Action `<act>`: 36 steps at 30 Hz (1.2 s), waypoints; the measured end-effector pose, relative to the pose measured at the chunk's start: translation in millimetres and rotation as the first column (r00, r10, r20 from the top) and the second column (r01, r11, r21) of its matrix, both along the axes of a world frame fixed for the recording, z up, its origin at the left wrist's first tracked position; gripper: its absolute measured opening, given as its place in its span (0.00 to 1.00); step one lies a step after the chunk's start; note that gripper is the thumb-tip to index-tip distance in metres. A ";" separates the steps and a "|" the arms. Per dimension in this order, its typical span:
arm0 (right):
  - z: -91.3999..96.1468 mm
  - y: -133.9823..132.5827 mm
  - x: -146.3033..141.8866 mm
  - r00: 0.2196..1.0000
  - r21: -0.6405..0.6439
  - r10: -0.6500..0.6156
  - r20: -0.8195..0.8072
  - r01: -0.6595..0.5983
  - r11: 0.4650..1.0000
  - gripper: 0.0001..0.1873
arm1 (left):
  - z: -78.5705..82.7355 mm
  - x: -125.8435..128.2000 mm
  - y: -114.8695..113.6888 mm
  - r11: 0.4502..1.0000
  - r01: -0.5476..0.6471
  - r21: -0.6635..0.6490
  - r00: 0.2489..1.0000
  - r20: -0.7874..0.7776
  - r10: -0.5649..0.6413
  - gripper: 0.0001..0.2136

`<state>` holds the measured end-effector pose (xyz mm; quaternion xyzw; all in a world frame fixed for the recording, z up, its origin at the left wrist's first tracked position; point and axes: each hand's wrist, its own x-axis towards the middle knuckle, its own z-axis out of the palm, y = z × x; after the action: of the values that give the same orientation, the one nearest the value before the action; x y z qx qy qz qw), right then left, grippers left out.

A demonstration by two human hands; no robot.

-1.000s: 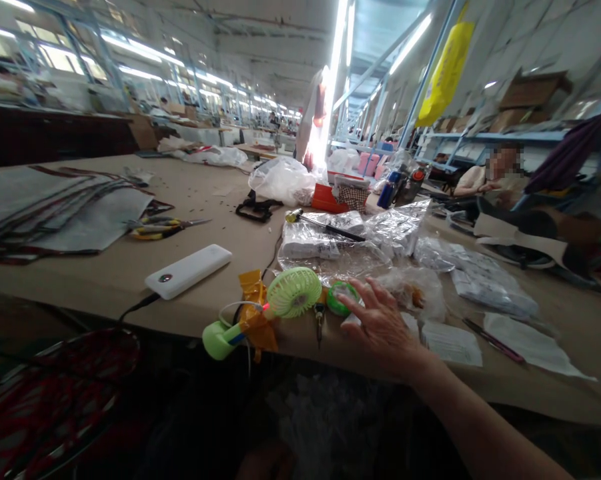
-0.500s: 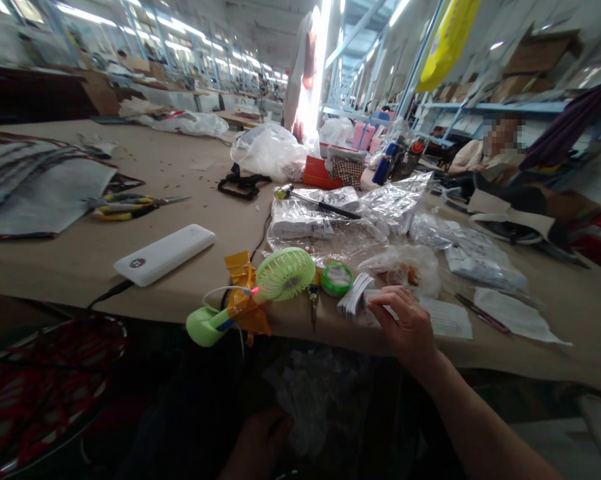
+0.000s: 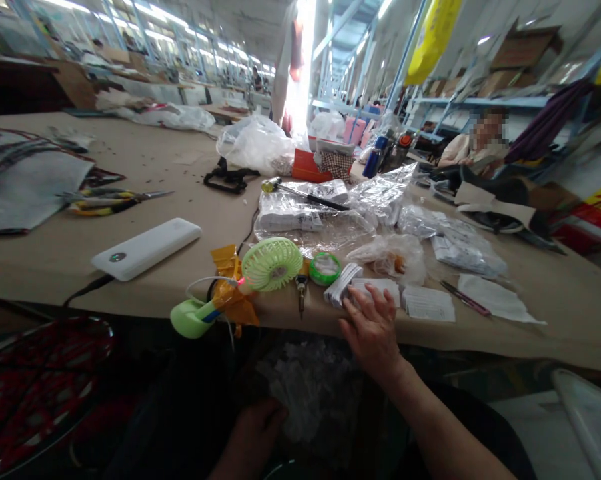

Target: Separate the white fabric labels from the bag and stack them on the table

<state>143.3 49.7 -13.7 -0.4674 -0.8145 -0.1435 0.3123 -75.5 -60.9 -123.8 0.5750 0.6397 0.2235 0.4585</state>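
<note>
We are holding our right hand (image 3: 371, 328) open, fingers touching white slips (image 3: 381, 284) at the counter's (image 3: 175, 197) near edge; their long axis is running 9 to 3 o'clock. At their 3 o'clock, other slips (image 3: 428, 305) are showing illegible print. At 11 o'clock, wrapped bundles (image 3: 286, 221) are bearing unreadable handwriting. Our left hand (image 3: 260, 425) is lying in shadow at 8 o'clock; its grip we cannot tell.
</note>
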 end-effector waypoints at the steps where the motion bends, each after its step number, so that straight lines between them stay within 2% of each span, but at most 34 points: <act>1: -2.4 -0.5 0.2 1.000 0.005 0.008 -0.015 -0.008 1.000 0.13 | 0.1 -0.3 -0.3 1.000 -0.005 0.007 1.000 0.003 0.005 0.15; 5: -5.3 -1.0 2.8 0.996 0.041 0.027 -0.085 -0.023 0.999 0.10 | 1.5 -1.0 -1.4 0.999 -0.034 0.028 0.999 0.012 0.033 0.14; 9: 0.1 1.0 4.0 0.992 0.014 0.046 -0.114 -0.045 0.999 0.06 | 10.1 4.3 1.5 0.999 -0.007 0.051 1.000 0.028 0.005 0.14; 13: 4.0 2.0 7.3 0.984 0.016 0.081 -0.159 -0.080 0.997 0.06 | 32.0 20.8 11.4 0.998 -0.017 0.066 0.993 0.117 0.009 0.14; 16: 6.5 -2.8 13.0 0.969 0.044 0.153 -0.192 -0.147 0.988 0.07 | 57.3 39.3 21.4 0.998 -0.064 -0.007 0.945 0.320 0.063 0.13; 17: 7.5 -6.3 14.8 0.962 0.045 0.190 -0.197 -0.185 0.982 0.07 | 66.7 46.1 24.9 0.995 -0.080 -0.064 0.900 0.425 0.100 0.12; 18: 8.6 -11.0 16.3 0.953 0.041 0.232 -0.197 -0.228 0.973 0.08 | 76.1 52.8 28.3 0.985 -0.098 -0.142 0.823 0.545 0.160 0.12; 20: 10.3 -23.4 17.5 0.930 0.023 0.318 -0.183 -0.319 0.947 0.08 | 93.7 65.6 34.9 0.941 -0.096 -0.326 0.579 0.750 0.319 0.13; 22: 10.5 -38.8 16.3 0.907 0.002 0.388 -0.164 -0.394 0.919 0.08 | 108.1 76.0 41.2 0.899 -0.024 -0.438 0.332 0.845 0.420 0.15; 23: 10.0 -46.7 15.3 0.897 -0.009 0.415 -0.155 -0.421 0.907 0.08 | 113.6 80.1 44.2 0.886 -0.010 -0.463 0.251 0.856 0.451 0.15; 24: 9.1 -54.1 14.2 0.889 -0.019 0.435 -0.146 -0.442 0.897 0.07 | 117.8 83.3 46.9 0.878 -0.015 -0.479 0.208 0.857 0.471 0.13; 26: 6.8 -65.5 13.7 0.880 -0.045 0.457 -0.131 -0.466 0.884 0.07 | 122.5 86.9 51.2 0.861 -0.070 -0.503 0.202 0.838 0.506 0.09; 28: 4.7 -69.4 16.7 0.884 -0.065 0.451 -0.120 -0.461 0.885 0.09 | 123.4 87.1 53.5 0.845 -0.119 -0.521 0.240 0.811 0.534 0.06; 30: 4.0 -64.0 23.4 0.908 -0.076 0.402 -0.118 -0.412 0.908 0.13 | 122.6 85.1 54.0 0.834 -0.132 -0.535 0.299 0.781 0.548 0.06; 33: 6.3 -43.2 35.4 0.976 -0.079 0.200 -0.090 -0.207 0.975 0.19 | 121.3 81.4 52.4 0.841 -0.146 -0.521 0.415 0.739 0.530 0.09; 36: 8.7 -23.3 41.6 0.999 -0.110 -0.040 0.015 0.041 0.993 0.23 | 121.6 80.8 49.2 0.862 -0.141 -0.487 0.478 0.729 0.490 0.11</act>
<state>184.9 26.5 -5.1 -0.4994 -0.8135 -0.1076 0.2779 5.2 -11.7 -2.1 0.1722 0.4684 0.4294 0.7527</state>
